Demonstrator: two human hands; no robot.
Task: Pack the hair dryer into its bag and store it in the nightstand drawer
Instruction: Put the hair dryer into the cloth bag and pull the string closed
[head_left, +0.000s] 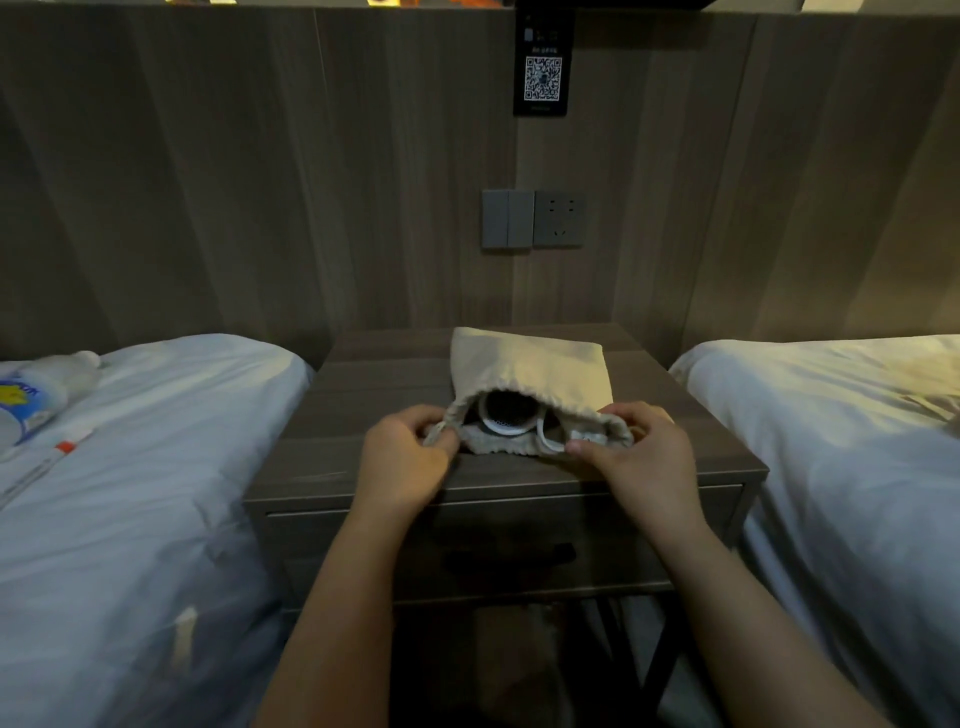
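Note:
A beige drawstring bag lies on top of the dark wooden nightstand, its mouth facing me. Inside the open mouth the round end of the hair dryer shows, dark with a white rim, and a loop of white cord beside it. My left hand pinches the drawstring at the left corner of the mouth. My right hand grips the right corner of the mouth. The nightstand drawer below my hands is closed.
Beds with white covers flank the nightstand, left and right. A plastic bottle and a thin pen-like item lie on the left bed. Wall switches and a socket sit above the nightstand, with a QR sign higher up.

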